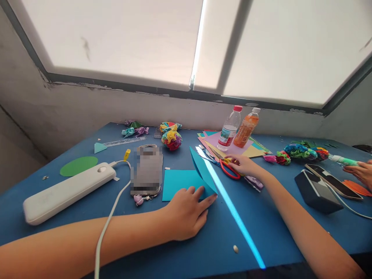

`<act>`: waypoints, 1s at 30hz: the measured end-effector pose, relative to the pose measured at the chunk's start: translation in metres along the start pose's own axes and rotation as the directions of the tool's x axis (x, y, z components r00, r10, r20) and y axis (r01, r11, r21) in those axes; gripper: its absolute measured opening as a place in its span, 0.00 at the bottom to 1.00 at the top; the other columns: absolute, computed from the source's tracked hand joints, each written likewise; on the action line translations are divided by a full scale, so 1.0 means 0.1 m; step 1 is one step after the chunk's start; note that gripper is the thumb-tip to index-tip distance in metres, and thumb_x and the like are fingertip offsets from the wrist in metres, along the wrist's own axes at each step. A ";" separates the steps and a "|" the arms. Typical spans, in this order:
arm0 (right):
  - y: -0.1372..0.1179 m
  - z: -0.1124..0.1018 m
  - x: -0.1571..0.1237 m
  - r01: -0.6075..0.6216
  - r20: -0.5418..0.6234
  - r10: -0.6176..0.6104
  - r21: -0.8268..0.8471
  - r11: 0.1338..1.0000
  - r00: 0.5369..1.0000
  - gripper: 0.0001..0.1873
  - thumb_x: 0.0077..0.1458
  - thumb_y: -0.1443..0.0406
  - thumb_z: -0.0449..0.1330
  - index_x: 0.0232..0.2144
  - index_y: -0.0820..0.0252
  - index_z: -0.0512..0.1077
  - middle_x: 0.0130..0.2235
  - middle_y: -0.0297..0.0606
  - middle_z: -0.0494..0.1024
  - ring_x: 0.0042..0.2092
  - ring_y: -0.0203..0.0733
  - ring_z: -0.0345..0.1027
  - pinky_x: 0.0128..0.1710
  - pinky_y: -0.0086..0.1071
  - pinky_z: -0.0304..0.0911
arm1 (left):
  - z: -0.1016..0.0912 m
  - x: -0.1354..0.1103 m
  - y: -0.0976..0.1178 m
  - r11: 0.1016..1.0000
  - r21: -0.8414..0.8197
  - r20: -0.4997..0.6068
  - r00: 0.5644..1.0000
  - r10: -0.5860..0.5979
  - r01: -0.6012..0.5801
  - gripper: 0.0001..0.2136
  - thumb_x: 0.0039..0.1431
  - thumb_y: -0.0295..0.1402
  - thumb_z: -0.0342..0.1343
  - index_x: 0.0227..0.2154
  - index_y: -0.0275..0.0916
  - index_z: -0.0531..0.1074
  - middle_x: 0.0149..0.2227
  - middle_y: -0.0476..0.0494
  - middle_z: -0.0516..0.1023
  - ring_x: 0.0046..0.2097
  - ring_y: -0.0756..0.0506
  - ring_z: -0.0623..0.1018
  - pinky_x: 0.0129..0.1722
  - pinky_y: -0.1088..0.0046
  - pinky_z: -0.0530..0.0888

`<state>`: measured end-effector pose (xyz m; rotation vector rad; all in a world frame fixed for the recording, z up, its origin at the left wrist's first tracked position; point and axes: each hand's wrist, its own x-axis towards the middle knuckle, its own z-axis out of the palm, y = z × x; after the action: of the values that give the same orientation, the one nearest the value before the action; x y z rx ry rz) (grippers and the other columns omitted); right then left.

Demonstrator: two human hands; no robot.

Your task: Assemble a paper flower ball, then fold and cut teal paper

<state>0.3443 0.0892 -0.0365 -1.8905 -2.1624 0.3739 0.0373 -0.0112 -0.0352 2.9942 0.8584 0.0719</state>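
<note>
A sheet of teal paper [180, 180] lies on the blue table with its right part folded up into a standing flap. My left hand [188, 211] rests palm down across the paper's near edge, its fingers spread and pressing near the base of the flap. To the right, my right hand [242, 164] has its fingers closed around the red and orange handle of a pair of scissors [225, 164]. The scissor blades point away to the upper left, over other small tools and the coloured paper stack [247, 149]. My right fingertips are partly hidden behind the handle.
A water bottle [228, 131] and an orange drink bottle [247, 128] stand on the paper stack. At left are a phone [147, 170], a white power strip [69, 193] and its cable. Crumpled paper flowers [172, 139], a black box [318, 192] and another person's hand [360, 172] are also here.
</note>
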 end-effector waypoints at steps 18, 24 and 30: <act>-0.16 -0.25 -0.20 -0.206 0.232 0.212 -0.051 0.977 0.949 0.31 0.46 0.62 0.62 0.54 0.60 0.66 0.41 0.44 0.76 0.35 0.44 0.71 0.30 0.32 0.64 | -0.01 0.02 0.02 1.000 -0.015 0.045 0.999 -0.014 0.014 0.26 0.67 0.38 0.36 0.66 0.51 0.42 0.61 0.33 0.63 0.47 0.36 0.74 0.39 0.58 0.72; -0.04 -0.23 -0.14 -0.134 0.147 0.157 -0.153 0.979 0.977 0.19 0.49 0.49 0.59 0.31 0.60 0.71 0.36 0.42 0.77 0.37 0.47 0.69 0.31 0.33 0.61 | 0.01 0.02 0.01 0.999 -0.048 0.006 1.000 -0.021 0.021 0.26 0.67 0.37 0.37 0.66 0.51 0.44 0.61 0.33 0.63 0.49 0.35 0.73 0.42 0.57 0.72; -0.02 -0.20 -0.13 -0.121 0.097 0.142 -0.195 0.973 0.985 0.22 0.50 0.46 0.57 0.25 0.58 0.66 0.29 0.39 0.73 0.31 0.42 0.64 0.26 0.32 0.53 | 0.02 0.02 0.01 0.999 -0.048 0.024 0.999 -0.024 0.026 0.26 0.66 0.36 0.37 0.66 0.50 0.44 0.62 0.33 0.62 0.50 0.34 0.73 0.43 0.54 0.73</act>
<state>0.3514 0.0771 -0.0175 -2.1723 -2.2186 0.3143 0.0397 -0.0113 -0.0370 2.9329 0.8785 0.0558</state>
